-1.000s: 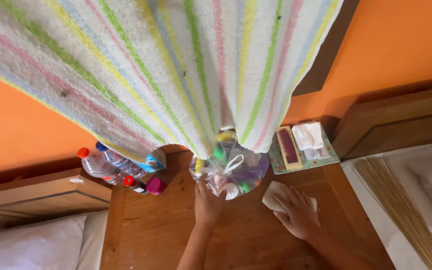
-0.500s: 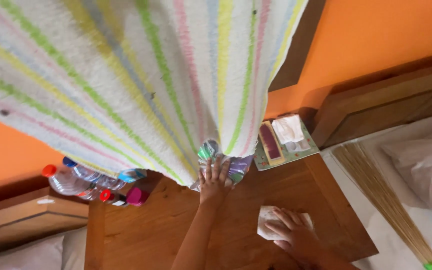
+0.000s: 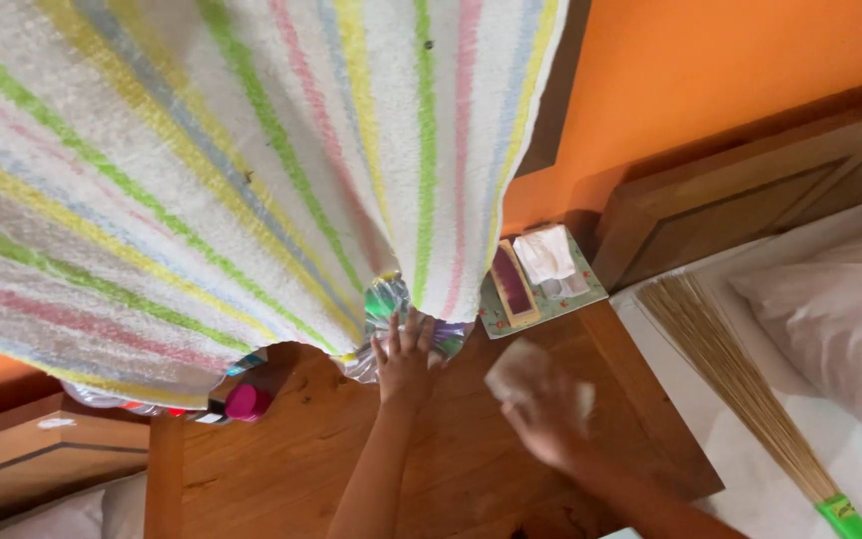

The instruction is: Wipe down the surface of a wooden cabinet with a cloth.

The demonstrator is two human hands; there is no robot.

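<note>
— On the wooden surface (image 3: 281,449), what is under the hands?

— At the back edge sits a clear plastic bag (image 3: 391,304) of coloured things, half hidden under a hanging striped towel (image 3: 202,170). The left hand (image 3: 406,354) lies flat against it, fingers spread and touching the plastic, not closed round anything. The right hand (image 3: 541,409) is blurred; it presses on a white cloth (image 3: 513,367) lying on the wood just right of the bag. I cannot tell how tightly it holds it.

— And around them?

— Behind the cloth, against the wall, rests a small patterned tray (image 3: 591,284) with a dark maroon block (image 3: 511,281) and some white folded paper (image 3: 544,255). Left of the bag, under the towel's hem, a pink bottle cap (image 3: 247,401) shows beside other bottles, mostly covered.

— What of the room?

— An orange wall (image 3: 710,70) runs behind. Wooden bed headboards (image 3: 750,200) stand either side of the surface. A straw broom (image 3: 730,369) with a green band lies on the white bed (image 3: 750,449) to the right, near a pillow (image 3: 840,309). Another pillow corner (image 3: 52,509) shows low on the left.
</note>
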